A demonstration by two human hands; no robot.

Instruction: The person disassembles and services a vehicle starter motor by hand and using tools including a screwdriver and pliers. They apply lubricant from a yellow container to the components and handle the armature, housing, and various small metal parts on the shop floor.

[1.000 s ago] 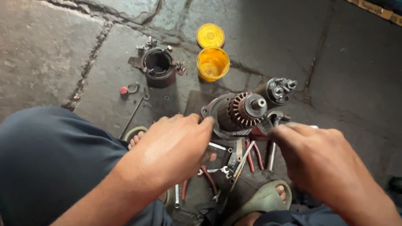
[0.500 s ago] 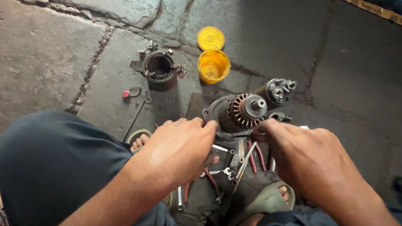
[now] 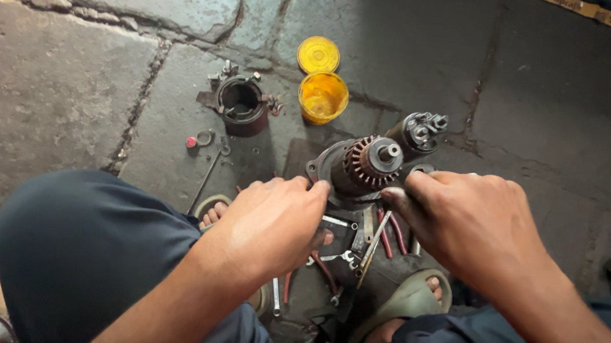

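Note:
A greasy starter motor assembly [image 3: 366, 166] with a toothed pinion gear and a small shaft end stands upright between my feet. My left hand [image 3: 273, 225] grips its housing from the left, fingertips on the metal flange. Closed around its right side, just below the gear, is my right hand [image 3: 474, 223]. Behind it sits the attached solenoid [image 3: 419, 130] with several terminal studs on top. What lies under my palms is hidden.
A yellow tub [image 3: 322, 96] and its lid [image 3: 318, 53] stand on the stone floor beyond the motor. A black cylindrical housing [image 3: 241, 103] lies to the left, with a washer and a red cap [image 3: 191, 142] nearby. Wrenches and red-handled pliers [image 3: 358, 249] lie between my sandalled feet.
Both hands have closed in on the motor body. The view has shifted slightly; the motor stays in place.

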